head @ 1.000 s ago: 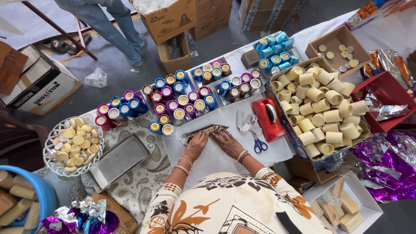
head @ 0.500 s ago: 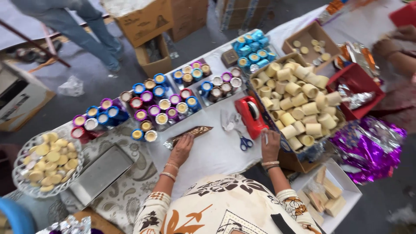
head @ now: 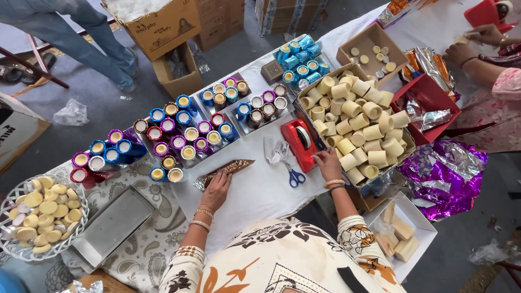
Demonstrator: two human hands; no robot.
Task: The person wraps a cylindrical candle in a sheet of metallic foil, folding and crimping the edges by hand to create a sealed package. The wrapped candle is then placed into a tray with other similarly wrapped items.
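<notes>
— The strip point(head: 225, 171) under the left hand point(head: 216, 191)?
— Glossy patterned foil, brown and crinkled.
— And by the right hand point(head: 328, 163)?
— Matt wax-like cylinders point(head: 361, 122) in a rough cardboard box point(head: 374, 199); the tape dispenser point(head: 299, 144) is shiny red plastic.

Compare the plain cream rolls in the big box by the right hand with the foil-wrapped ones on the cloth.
The cream rolls are bare and heaped loosely, many lying on their sides, in a cardboard box. The foil-wrapped ones wear blue, purple or red foil and stand upright in rows. Both are short cylinders. The right hand reaches to the box; the left hand rests on a brown foil strip.
</notes>
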